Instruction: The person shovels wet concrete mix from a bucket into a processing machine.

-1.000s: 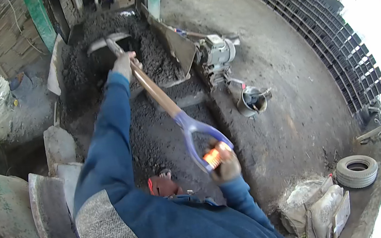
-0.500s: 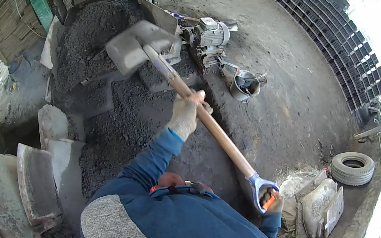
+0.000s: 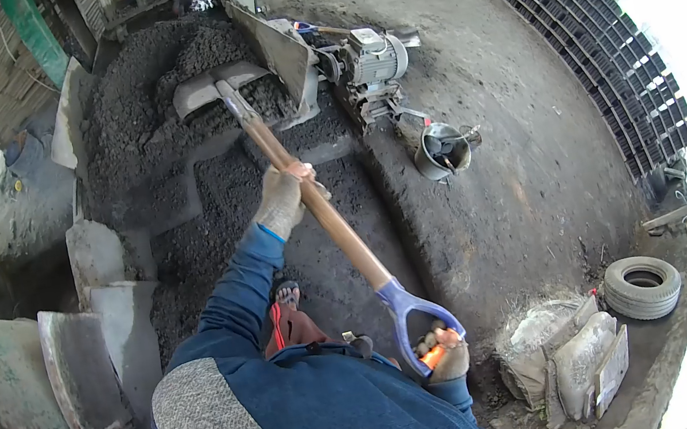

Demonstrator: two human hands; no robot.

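A long wooden-shafted shovel (image 3: 337, 229) slants from the dark heap at the upper left to its blue D-shaped handle at the lower right. My left hand (image 3: 285, 198), in a pale glove, is closed round the middle of the shaft. At the lower end my right hand (image 3: 445, 355), also gloved, grips the orange bar inside the blue handle. The metal blade meets the heap of dark, lumpy material (image 3: 137, 103), its front part hidden in or behind the lumps.
A motor (image 3: 378, 61) and a metal bucket (image 3: 441, 150) stand right of the pit. Sacks (image 3: 582, 356) and a tyre (image 3: 643, 287) lie at the lower right. Curved slabs (image 3: 81, 373) lean at the left. Dark racks (image 3: 586, 41) line the far right. Another person's arm shows at the top.
The shovel and both my hands have moved left, and the blade has gone from above the pit onto the heap. My view has shifted, and one foot now shows.
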